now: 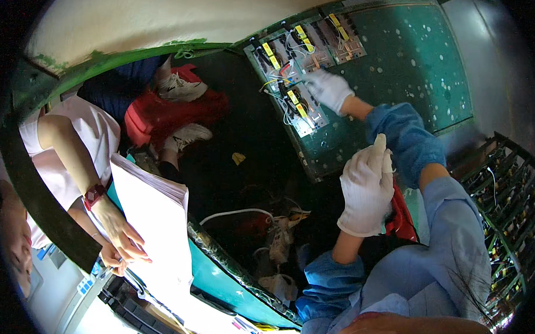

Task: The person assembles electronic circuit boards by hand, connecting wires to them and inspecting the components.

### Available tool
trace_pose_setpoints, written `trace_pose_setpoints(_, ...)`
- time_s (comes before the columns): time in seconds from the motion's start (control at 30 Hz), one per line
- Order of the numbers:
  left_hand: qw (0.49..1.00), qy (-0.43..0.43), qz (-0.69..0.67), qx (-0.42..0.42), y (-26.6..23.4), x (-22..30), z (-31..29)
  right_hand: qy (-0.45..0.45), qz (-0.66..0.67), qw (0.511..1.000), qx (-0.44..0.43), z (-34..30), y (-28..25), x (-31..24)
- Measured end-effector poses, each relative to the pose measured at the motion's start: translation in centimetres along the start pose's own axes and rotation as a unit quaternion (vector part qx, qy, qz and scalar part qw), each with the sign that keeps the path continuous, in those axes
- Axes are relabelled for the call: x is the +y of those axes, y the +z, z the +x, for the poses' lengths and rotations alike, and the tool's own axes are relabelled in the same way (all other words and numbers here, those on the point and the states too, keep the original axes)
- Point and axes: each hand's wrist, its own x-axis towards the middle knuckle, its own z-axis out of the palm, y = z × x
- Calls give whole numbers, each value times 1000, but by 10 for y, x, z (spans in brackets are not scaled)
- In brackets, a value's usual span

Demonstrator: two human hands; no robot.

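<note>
Left hand: we held the left hand (pixel 367 193), in a white glove, raised below the table's near corner, its fingers close to one another and pointing up; we could not tell whether they were clamped on anything.
Blue sleeves: both our forearms wore blue sleeve covers (pixel 330 285).
Right hand: the gloved right hand (pixel 329 91) was over the circuit boards, by the coloured wires (pixel 286 70); its fingertips were blurred, so we could not tell whether they were apart or together.
Circuit boards: the circuit boards (pixel 319 119), carrying yellow-topped parts (pixel 268 50), lay along the table's left and far edges.
Green table: white spots dotted the green table (pixel 405 74) right of the boards.
Rack: a dark slatted rack (pixel 502 217) stood at our right.
Co-worker: at our left, a person's hand (pixel 123 228) rested on a paper stack (pixel 154 215).
</note>
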Motion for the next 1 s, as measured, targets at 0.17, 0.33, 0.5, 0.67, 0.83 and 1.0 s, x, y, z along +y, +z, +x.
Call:
trace_pose_setpoints(0.17,996,-51,-57,35,3,-9,-5,96,-82,974,-187,23,39,-62)
trace_pose_setpoints(0.33,994,-77,-73,32,3,-11,-3,140,-85,984,-66,22,88,-55)
trace_pose_setpoints(0.5,992,-80,-85,50,4,-19,-9,136,-28,989,-55,28,92,-51)
trace_pose_setpoints(0.67,992,-78,-91,50,3,-20,-9,129,-21,991,-32,27,101,-47)
trace_pose_setpoints(0.83,990,-97,-94,47,4,-15,-8,128,-45,991,-14,24,94,-44)
trace_pose_setpoints(1.0,988,-107,-100,50,-2,-21,-9,133,3,986,-96,28,26,-37)
